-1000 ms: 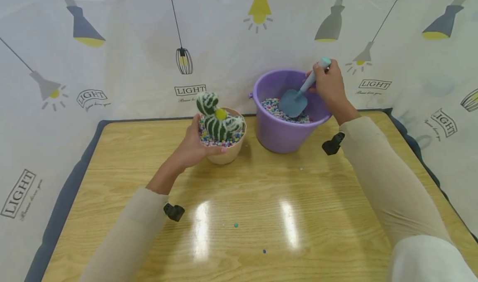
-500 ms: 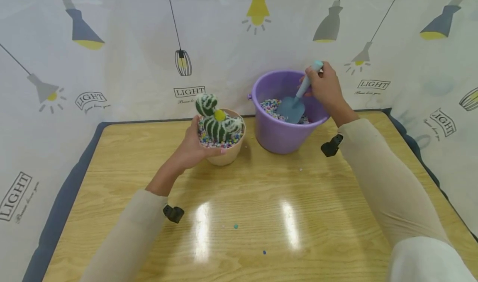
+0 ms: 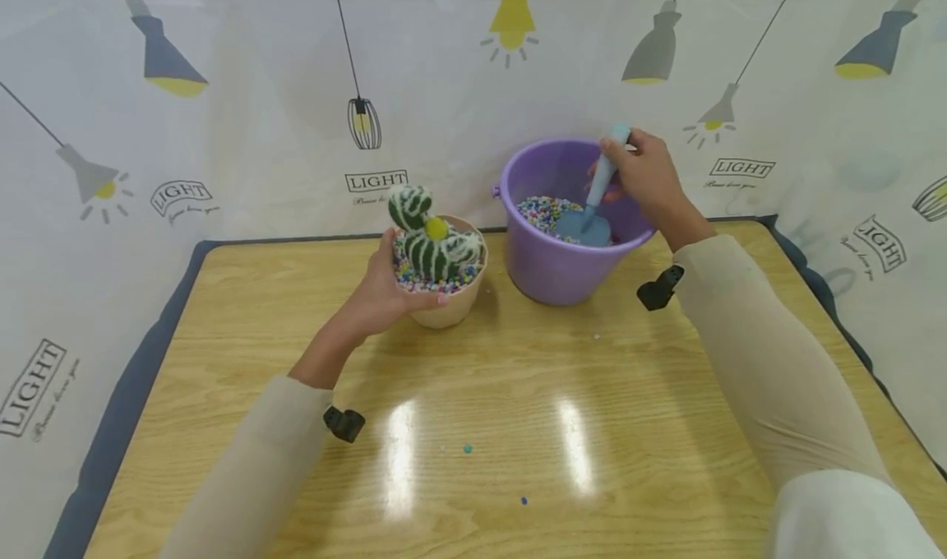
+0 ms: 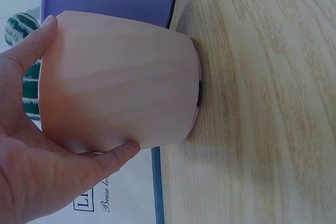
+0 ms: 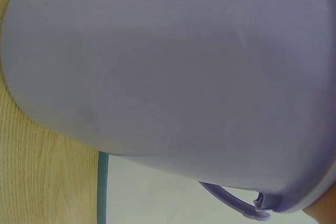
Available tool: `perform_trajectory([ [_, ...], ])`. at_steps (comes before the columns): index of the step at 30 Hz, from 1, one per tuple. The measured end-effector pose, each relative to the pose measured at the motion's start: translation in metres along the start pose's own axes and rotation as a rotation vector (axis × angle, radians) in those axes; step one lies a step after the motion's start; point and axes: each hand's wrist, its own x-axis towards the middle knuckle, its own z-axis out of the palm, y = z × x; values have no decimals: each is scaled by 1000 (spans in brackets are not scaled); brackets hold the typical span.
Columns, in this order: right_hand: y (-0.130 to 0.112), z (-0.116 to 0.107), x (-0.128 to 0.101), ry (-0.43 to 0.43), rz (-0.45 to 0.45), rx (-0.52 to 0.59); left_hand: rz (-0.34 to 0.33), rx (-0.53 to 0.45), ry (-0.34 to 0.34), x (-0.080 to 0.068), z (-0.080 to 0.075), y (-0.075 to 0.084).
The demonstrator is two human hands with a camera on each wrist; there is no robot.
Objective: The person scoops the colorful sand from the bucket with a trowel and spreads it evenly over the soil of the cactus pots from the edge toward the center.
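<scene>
Pebbles (image 3: 543, 210) lie in the purple bucket (image 3: 547, 271), where the right hand (image 3: 647, 177) grips a blue trowel (image 3: 589, 214) blade-down, while the left hand (image 3: 381, 292) cups the cactus pot (image 3: 447, 308) steady beside it.

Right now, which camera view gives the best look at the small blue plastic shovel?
The head view: the small blue plastic shovel shows whole, its handle gripped by the right hand, blade down in the coloured beads inside the round purple plastic bucket. Neither wrist view shows the shovel.
</scene>
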Motion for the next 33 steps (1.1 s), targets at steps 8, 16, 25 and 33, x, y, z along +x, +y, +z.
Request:
perform_trajectory([
  [8, -1, 1, -3, -92, -6, -8, -10, 4, -3, -4, -1, 8],
  [16, 2, -5, -2, -164, -31, 101, 4, -22, -52, 0, -6, 2],
  [25, 2, -4, -2, -77, -15, 81, -10, 51, 139, -12, 11, 4],
  [33, 1, -3, -1, -33, 6, 55, -83, 103, 307, -20, 37, 8],
])
